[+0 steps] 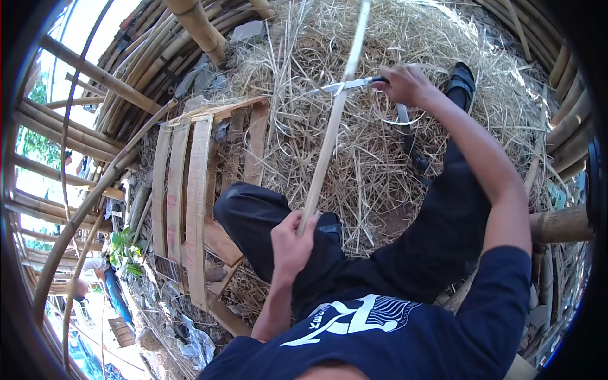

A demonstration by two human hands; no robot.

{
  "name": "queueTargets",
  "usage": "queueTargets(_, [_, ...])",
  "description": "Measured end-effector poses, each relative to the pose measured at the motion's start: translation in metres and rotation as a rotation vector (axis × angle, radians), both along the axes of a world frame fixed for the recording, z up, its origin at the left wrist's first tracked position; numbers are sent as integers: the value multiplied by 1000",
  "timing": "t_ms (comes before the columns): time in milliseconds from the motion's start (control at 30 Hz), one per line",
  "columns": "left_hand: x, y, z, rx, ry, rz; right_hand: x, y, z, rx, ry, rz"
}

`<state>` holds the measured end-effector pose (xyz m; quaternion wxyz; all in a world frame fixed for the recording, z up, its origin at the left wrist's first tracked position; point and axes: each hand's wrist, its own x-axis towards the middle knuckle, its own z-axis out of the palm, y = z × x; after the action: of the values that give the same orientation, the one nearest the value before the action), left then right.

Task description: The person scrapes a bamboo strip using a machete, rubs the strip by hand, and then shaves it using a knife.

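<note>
My left hand is closed around the lower end of a long, pale bamboo strip. The strip runs up and slightly right, past the top edge of the view. In my right hand is a knife with a dark handle, gripped with the fingers closed. Its blade lies across the strip about halfway along; thin curled shavings show near that crossing. A second blade with a dark handle lies on the straw below my right hand, between my legs.
Straw and bamboo shavings cover the ground. A wooden slatted crate is to the left, beside my knee. Bamboo poles surround the spot. A person in blue trousers is beyond the poles at far left.
</note>
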<state>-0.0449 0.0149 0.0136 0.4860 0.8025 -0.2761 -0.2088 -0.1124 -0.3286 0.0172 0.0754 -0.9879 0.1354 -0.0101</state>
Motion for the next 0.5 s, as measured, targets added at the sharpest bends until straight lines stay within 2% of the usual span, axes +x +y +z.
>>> queueTargets(67, [7, -2, 5, 42, -5, -5, 7, -20, 25, 94, 31, -315])
queueTargets(167, [10, -10, -1, 68, 31, -33, 11, 17, -5, 730, -49, -513])
queueTargets(233, [9, -8, -1, 83, 52, -36, 5, 40, 15, 523, 69, -98])
queueTargets(267, [10, -8, 3, 90, 29, -35, 4, 54, 26, 530, 62, -96])
queueTargets(333, [9, -9, 5, 92, 6, -31, -1, 71, 43, 138, 264, 202])
queueTargets(367, [8, -7, 6, 69, 27, -23, 1, 58, 35, 204, 253, 208])
queueTargets(400, [7, -4, 7, 51, 51, -19, 6, 16, -3, 0, 58, 155])
queueTargets(467, [0, 1, 8, 90, 29, -38, 4, -43, -24, -354, -128, 16])
queueTargets(500, [3, -3, 8, 97, -18, -42, 3, -36, 4, -149, -88, -146])
